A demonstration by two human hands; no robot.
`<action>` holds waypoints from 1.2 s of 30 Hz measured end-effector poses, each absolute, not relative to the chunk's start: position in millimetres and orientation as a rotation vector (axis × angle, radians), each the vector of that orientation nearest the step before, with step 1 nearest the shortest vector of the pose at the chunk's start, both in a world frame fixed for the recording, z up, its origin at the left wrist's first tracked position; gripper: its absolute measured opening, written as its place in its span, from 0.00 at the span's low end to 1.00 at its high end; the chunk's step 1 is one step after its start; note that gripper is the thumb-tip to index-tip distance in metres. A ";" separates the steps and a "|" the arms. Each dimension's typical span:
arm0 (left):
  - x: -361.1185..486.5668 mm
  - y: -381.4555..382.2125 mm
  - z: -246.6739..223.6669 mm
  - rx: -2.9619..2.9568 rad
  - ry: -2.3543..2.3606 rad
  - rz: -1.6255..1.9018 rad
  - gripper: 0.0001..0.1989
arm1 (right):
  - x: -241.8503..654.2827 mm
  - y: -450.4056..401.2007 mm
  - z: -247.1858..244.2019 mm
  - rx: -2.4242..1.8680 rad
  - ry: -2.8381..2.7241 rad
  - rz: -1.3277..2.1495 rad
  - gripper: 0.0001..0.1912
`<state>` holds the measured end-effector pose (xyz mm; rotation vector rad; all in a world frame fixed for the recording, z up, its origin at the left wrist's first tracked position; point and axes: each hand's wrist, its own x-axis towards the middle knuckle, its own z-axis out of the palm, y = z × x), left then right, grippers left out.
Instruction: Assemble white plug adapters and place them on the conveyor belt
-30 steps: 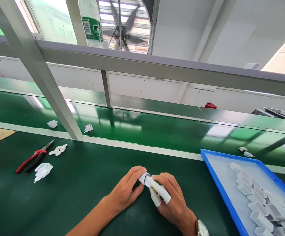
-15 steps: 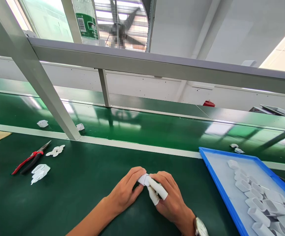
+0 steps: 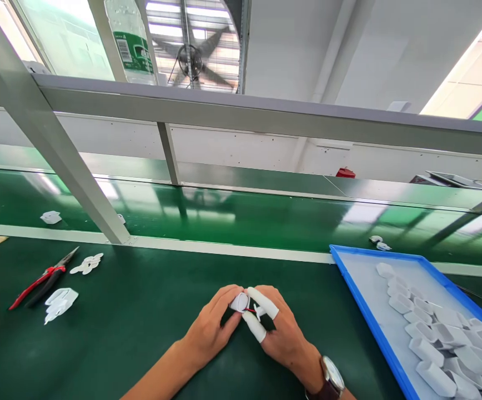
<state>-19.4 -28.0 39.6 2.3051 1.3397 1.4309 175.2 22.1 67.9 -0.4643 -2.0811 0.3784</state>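
My left hand pinches a small rounded white plastic part between thumb and fingers, low in the middle of the view. White finger covers sit on the thumb and index finger of my right hand, which closes on the right side of the same part. Between those covered fingers shows a small white piece with a thin red strip, perhaps a wire, running to the part. How the two pieces join is too small to tell. A watch is on my right wrist.
Right of my hands, a blue-rimmed tray holds several white plastic shells. Red-and-black pliers lie at left beside flat white pieces. A slanted metal post and a green conveyor strip stand beyond.
The white part has turned in my fingers, and the small piece with the red strip now shows. My right fingers have spread slightly. Pieces on the green strip have shifted left past the post.
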 end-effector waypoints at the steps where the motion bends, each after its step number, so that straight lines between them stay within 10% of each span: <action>1: -19.5 -27.7 39.2 2.296 1.343 1.437 0.22 | 175.1 22.9 68.5 -0.465 -2.074 0.409 0.24; 36: -16.9 -26.7 37.2 2.192 1.386 1.407 0.20 | 172.5 19.7 63.3 -0.512 -2.201 0.287 0.25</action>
